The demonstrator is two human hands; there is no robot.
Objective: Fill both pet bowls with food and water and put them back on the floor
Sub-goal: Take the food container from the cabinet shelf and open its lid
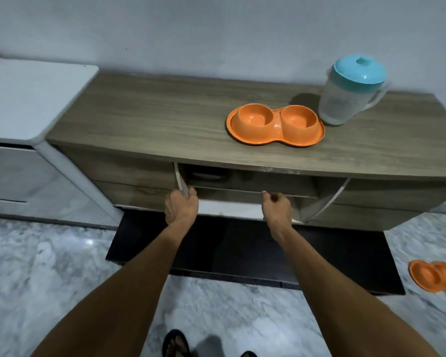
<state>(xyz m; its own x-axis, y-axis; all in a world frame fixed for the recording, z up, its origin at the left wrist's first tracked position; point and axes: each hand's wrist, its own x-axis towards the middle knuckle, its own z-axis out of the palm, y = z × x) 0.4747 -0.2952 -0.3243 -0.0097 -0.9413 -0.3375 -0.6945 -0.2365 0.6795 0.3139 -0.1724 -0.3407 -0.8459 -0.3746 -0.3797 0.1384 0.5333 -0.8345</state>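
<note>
Both hands at the open cabinet (129,173), bowls unfilled
The left hand (182,206) grips the cabinet door (180,179); the right hand (277,206) is curled, its hold unclear. The orange double bowl (274,127) sits empty on the cabinet's surface (152,119) beside the pitcher (350,94), a second double bowl (434,279) on the floor (62,266) right of the cabinet; jolting the cabinet could tip the pitcher

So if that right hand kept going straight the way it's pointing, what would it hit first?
Probably the front edge of the shelf inside the open cabinet: the right hand points forward at it, knuckles very near. Depth is hard to judge, so it may be touching it.
</note>
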